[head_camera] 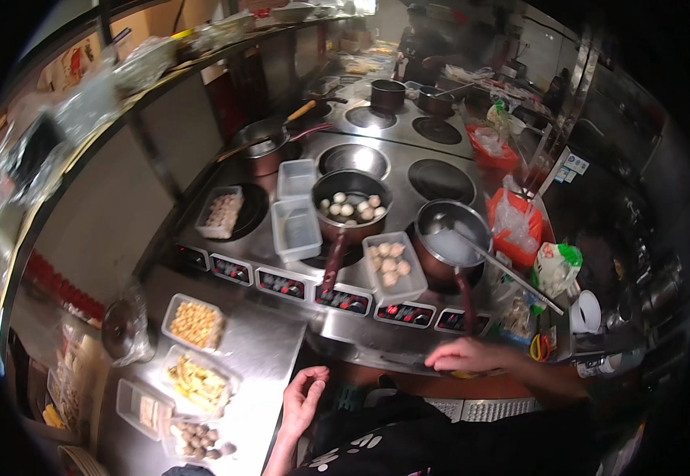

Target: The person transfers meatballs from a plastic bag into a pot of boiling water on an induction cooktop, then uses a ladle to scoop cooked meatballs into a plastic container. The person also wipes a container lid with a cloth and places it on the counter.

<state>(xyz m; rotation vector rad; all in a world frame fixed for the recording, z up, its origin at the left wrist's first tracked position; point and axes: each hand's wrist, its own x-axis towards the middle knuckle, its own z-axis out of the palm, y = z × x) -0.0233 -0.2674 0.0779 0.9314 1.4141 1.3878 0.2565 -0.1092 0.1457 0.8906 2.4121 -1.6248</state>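
My left hand (306,394) is raised beside the corner of the steel counter (256,333), fingers loosely curled, thumb apart, nothing in it. Blurred, my right hand (463,356) hovers at the cooktop's front edge, below the handle of a saucepan (453,232) with whitish liquid and a long-handled utensil. Whether its fingers grip anything is unclear. A dark pan (351,205) ahead holds several pale balls. Right of that pan's handle sits a plastic tub (395,268) of pinkish balls, and two more clear tubs, one (297,229) nearer than the other (296,178), stand on its left.
Filled tubs, including one of yellow pieces (196,381), line the counter at left. A tub of meat balls (220,211) rests on a hob. Red baskets (514,229) and scissors (539,347) lie right. A person (419,44) stands at the far end.
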